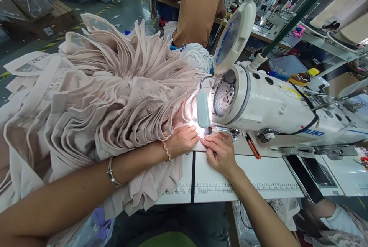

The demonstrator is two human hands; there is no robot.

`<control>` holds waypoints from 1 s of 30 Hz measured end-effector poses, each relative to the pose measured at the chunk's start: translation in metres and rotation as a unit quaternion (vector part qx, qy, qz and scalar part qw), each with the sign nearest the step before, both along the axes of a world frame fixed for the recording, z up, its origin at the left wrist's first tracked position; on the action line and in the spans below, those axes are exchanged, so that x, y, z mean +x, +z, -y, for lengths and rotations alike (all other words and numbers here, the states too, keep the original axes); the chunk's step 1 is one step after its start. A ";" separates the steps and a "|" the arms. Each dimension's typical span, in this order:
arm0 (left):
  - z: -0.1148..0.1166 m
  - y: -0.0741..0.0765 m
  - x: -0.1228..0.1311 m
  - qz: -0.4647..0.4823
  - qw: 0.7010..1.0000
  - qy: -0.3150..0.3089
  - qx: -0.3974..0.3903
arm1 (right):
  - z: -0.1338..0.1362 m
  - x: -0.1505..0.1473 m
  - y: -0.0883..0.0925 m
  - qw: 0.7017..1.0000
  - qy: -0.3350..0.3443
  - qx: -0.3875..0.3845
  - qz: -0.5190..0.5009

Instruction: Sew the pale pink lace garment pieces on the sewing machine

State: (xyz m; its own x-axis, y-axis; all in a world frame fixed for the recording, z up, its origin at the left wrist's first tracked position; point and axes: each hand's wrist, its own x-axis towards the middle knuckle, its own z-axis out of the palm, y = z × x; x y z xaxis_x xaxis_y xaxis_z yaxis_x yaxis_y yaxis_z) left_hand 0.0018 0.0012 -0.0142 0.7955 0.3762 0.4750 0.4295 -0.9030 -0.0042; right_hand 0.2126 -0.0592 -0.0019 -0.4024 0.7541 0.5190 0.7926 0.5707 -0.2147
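Note:
Under the bright lamp of a white sewing machine (258, 97), my two hands meet close to the needle area. My left hand (184, 139) is closed at the edge of a beige garment (188, 111), its fingertips bent down at the glare. From the other side, my right hand (221, 153) brings thumb and fingers together beside the presser foot; what lies between them is too small and washed out to make out. A big heap of beige lace-trimmed garments (115, 97) spreads over the left side and past my left forearm. A grey-green guard (202, 108) hides the needle.
An orange cutter (253, 146) lies under the machine arm. A phone (304, 178) rests at the table's right front, past the printed ruler (212, 188). A round hinged cover (235, 38) stands raised. A person in brown (198, 7) sits ahead.

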 end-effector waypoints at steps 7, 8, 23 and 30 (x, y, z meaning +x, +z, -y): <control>0.001 0.009 -0.008 -0.005 0.990 0.010 -0.137 | -0.001 0.004 -0.007 0.997 -0.057 -0.051 -0.026; 0.000 0.009 -0.010 -0.011 0.990 0.004 -0.142 | -0.001 0.005 -0.008 0.996 -0.060 -0.054 -0.024; -0.005 0.005 -0.008 0.000 0.987 0.013 -0.158 | -0.004 0.005 -0.017 0.999 -0.038 -0.034 -0.015; 0.000 0.017 -0.008 0.010 0.990 0.070 -0.123 | -0.007 0.007 -0.016 0.997 -0.042 -0.065 0.007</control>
